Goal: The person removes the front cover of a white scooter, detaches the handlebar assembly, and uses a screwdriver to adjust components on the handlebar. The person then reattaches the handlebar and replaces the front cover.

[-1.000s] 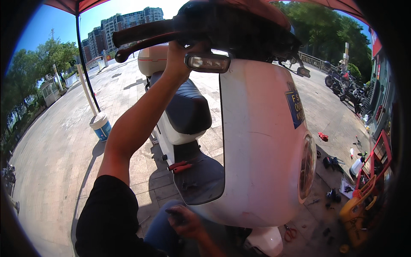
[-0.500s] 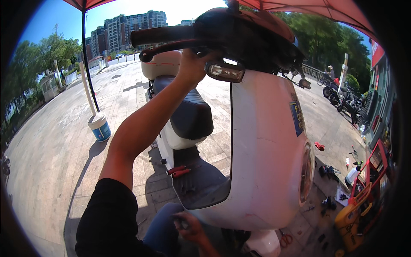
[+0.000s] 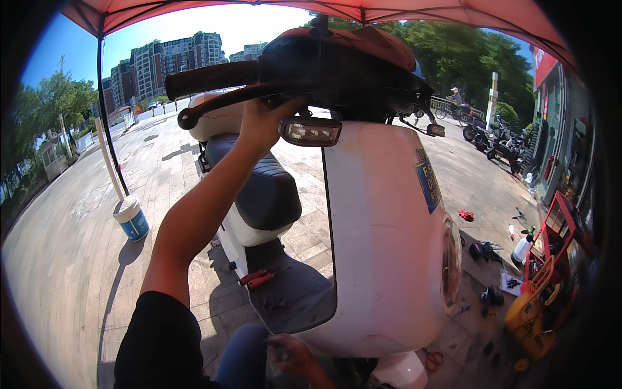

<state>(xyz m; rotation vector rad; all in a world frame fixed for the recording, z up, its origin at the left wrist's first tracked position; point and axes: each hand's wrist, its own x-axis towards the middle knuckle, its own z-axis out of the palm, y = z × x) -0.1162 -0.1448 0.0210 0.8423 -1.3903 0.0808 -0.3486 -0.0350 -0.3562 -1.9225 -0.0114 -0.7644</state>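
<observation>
A white scooter [image 3: 382,246] stands before me, its dark handlebar [image 3: 214,79] and brake lever [image 3: 227,104] at the top. My left hand [image 3: 262,126] reaches up beneath the handlebar, right behind a small rectangular auxiliary light [image 3: 311,131]. Its fingers look closed at the light's mount, though the housing hides most of them. Low in the picture, beside my knee [image 3: 243,356], my right hand [image 3: 291,356] is closed around something small and greyish, too blurred to name. Red-handled pliers [image 3: 257,279] lie on the black footboard [image 3: 291,292], below the dark seat [image 3: 265,188].
At right on the paving lie scissors [image 3: 433,358], dark parts [image 3: 483,251], a red cloth [image 3: 465,214], a spray bottle [image 3: 521,247] and a yellow case [image 3: 531,324]. A weighted bucket [image 3: 131,219] holds the canopy pole at left. Parked scooters [image 3: 502,139] stand farther back.
My view has shifted, so the scooter sits farther left and slightly lower. My left hand stays under the handlebar; my right hand stays closed, now lower in the picture. A distant cyclist has moved.
</observation>
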